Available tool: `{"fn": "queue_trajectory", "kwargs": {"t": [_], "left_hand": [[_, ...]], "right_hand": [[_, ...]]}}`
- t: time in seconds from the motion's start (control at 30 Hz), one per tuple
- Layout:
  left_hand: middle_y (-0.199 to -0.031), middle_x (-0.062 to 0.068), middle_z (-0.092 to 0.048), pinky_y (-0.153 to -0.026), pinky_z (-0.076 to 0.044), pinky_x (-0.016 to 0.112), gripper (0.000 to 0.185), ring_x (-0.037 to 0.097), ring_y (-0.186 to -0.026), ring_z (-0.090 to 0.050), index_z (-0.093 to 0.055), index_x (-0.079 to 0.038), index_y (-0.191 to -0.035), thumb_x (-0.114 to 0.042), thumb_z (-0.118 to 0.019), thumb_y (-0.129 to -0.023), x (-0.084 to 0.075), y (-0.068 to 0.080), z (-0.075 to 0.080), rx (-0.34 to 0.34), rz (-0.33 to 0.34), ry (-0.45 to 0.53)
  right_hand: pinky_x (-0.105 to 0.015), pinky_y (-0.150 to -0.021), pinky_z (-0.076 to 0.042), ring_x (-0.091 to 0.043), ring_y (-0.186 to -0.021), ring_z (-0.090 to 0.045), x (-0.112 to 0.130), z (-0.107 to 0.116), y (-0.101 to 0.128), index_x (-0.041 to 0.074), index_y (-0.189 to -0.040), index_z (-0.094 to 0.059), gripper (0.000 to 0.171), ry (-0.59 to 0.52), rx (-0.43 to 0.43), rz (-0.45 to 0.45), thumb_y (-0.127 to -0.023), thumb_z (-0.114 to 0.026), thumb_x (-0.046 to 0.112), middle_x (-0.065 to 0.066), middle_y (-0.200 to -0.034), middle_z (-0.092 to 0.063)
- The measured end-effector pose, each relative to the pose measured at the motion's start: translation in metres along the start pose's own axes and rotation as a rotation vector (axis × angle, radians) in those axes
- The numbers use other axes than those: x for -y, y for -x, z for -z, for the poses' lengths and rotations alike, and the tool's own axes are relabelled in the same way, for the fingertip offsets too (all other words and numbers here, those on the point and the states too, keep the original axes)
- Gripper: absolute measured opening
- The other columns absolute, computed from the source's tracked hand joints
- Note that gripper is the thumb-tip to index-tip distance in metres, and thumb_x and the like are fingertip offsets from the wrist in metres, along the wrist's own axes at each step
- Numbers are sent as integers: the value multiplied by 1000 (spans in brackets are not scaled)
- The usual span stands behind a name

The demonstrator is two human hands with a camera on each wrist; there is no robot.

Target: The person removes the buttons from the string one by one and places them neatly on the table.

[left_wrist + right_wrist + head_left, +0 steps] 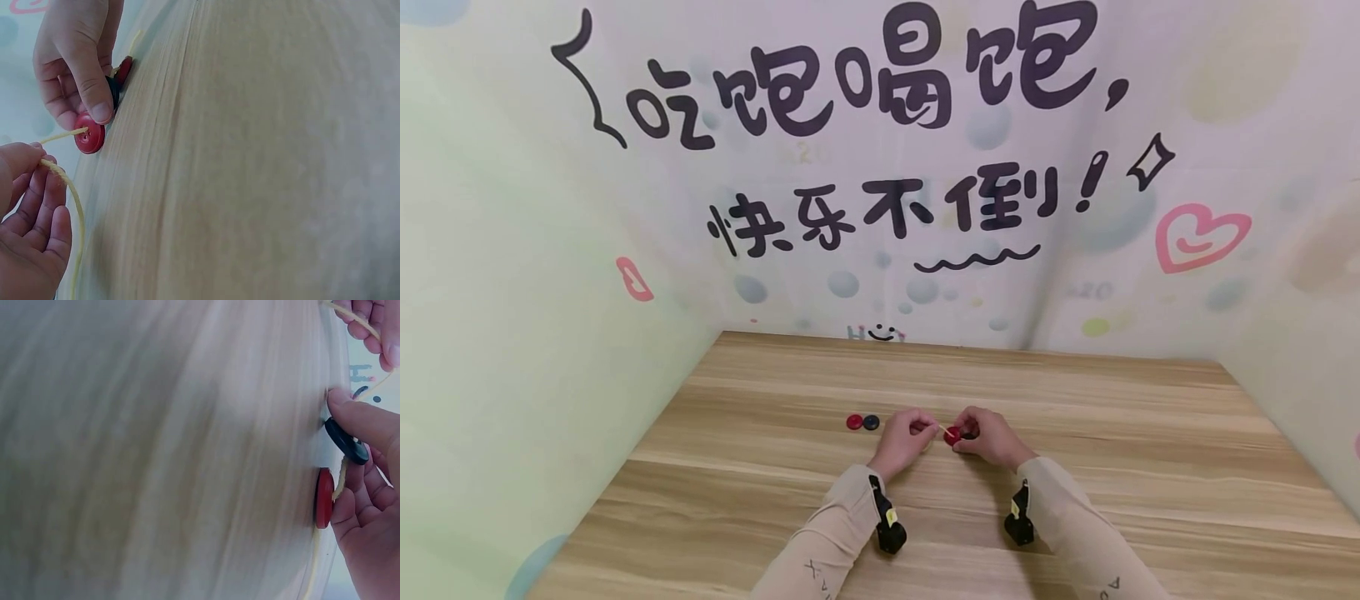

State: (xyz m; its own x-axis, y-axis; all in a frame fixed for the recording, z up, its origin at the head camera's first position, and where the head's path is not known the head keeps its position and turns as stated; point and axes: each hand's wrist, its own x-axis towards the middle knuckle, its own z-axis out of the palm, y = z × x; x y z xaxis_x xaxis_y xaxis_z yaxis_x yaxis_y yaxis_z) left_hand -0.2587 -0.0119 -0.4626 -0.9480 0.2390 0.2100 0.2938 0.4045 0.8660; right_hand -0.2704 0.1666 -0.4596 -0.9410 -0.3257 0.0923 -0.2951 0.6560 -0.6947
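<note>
My left hand [923, 427] pinches a thin yellow string [67, 185] near its end. The string's tip points at a hole in a red button [90, 135], which my right hand [964, 435] grips between thumb and fingers. Behind it on the same string, under the right fingers, sit a dark button [347, 443] and another red button [324, 497]. Both hands hover just above the wooden table [1075, 467], close together at its middle. In the head view only one red button [952, 435] shows in the right hand.
A loose red button [853, 422] and a dark blue button [871, 422] lie side by side on the table just left of my left hand. Printed backdrop walls [880, 208] close the table at the back and both sides.
</note>
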Motion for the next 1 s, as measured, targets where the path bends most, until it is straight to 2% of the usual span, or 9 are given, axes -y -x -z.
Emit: {"fn": "queue_trajectory", "kwargs": {"t": [0.17,0.4,0.73,1.0], "left_hand": [[-76,-1,-59,-60,-43,19,9,6,-67,-51,-64,-5,-83,-13,-60,-84,2,0,1,4,6,-9],[-76,-2,-59,-61,-43,20,10,6,-68,-51,-65,-6,-84,-15,-59,-84,3,0,3,8,17,-17],[-76,-1,-59,-60,-44,20,11,7,-67,-52,-65,-5,-86,-14,-59,-85,3,-1,5,7,23,-3],[-73,0,-58,-59,-43,20,12,6,-65,-51,-65,-2,-86,-13,-59,-84,3,-1,4,2,35,23]], "right_hand": [[-25,-61,-39,-13,-67,-47,1,1,1,5,-76,-58,16,29,8,26,-70,-72,4,-1,-72,-53],[-26,-63,-37,-12,-68,-45,1,2,1,8,-74,-64,8,79,31,69,-72,-72,8,2,-71,-54],[-22,-55,-33,-10,-62,-40,3,2,5,9,-63,-53,24,74,21,108,-71,-74,17,2,-65,-46],[-21,-55,-37,-8,-62,-43,2,5,6,9,-63,-56,21,66,3,123,-70,-75,16,4,-66,-49]]}}
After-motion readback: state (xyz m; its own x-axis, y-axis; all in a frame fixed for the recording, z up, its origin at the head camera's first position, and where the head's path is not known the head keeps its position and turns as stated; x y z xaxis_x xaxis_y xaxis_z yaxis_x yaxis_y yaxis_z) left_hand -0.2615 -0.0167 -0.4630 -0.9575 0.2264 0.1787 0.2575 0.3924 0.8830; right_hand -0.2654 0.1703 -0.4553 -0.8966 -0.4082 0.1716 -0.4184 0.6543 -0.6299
